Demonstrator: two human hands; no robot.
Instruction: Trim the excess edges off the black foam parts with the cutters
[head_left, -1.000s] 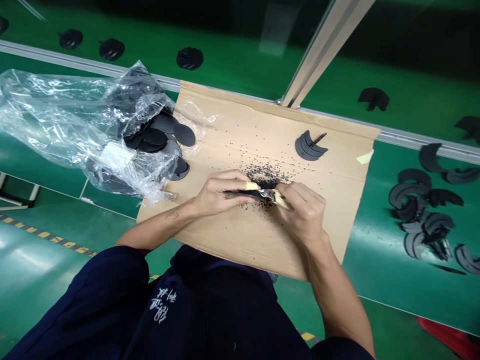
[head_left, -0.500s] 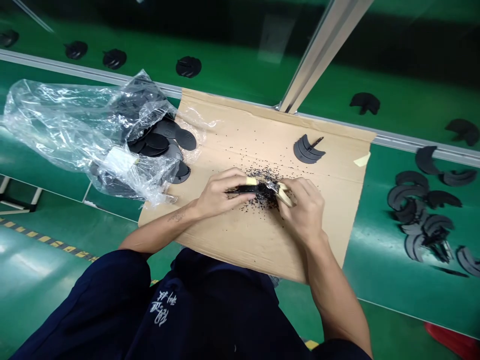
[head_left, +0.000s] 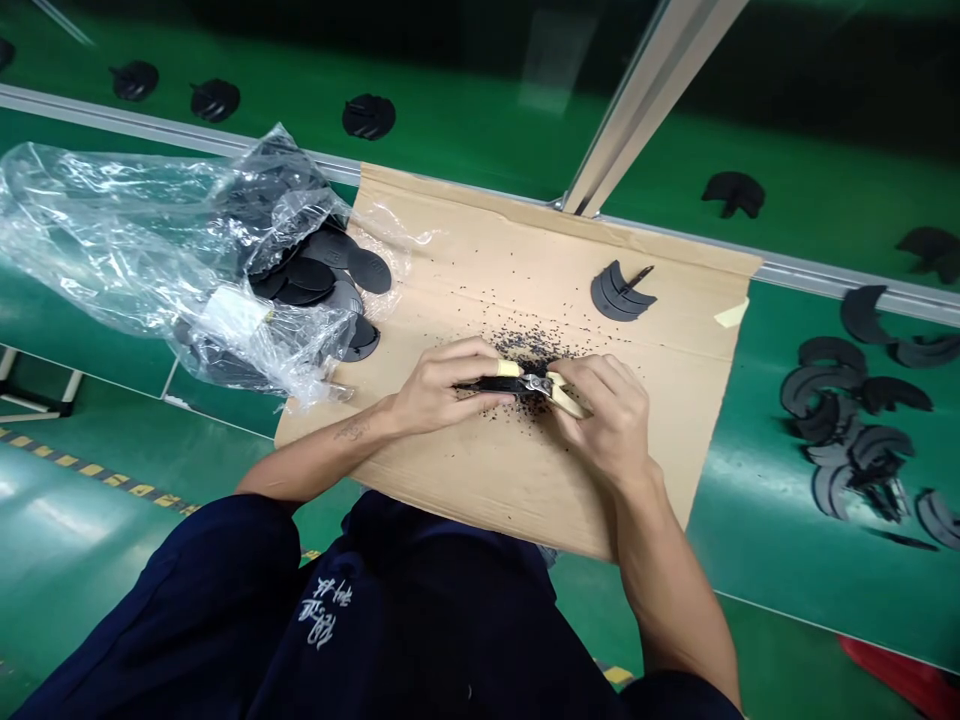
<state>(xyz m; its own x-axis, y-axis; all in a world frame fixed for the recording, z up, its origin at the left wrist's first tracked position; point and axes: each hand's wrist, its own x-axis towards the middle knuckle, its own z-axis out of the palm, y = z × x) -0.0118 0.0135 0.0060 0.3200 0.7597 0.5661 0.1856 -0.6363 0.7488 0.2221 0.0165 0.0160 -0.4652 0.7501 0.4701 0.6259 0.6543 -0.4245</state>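
My left hand (head_left: 441, 385) is closed on a flat black plastic part (head_left: 491, 384), held edge-on over a brown cardboard sheet (head_left: 465, 250). Yellowish tape wraps one fingertip. My right hand (head_left: 609, 415) is closed on a small metal cutting tool (head_left: 541, 383) with a pale handle, its tip at the edge of the part. Black trimmings (head_left: 534, 348) are scattered on the cardboard just beyond both hands. A small stack of black crescent-shaped parts (head_left: 619, 291) lies on the cardboard to the upper right.
A crumpled clear plastic bag (head_left: 142, 240) with several black round parts (head_left: 330, 270) lies at the left. More black crescent parts (head_left: 847, 410) lie on the green table at the right. Black pieces sit on the green belt (head_left: 465, 120) behind a metal rail (head_left: 645, 90).
Both hands stay together over the trimmings, with only slight shifts of the tool along the part's edge. The view wobbled a little.
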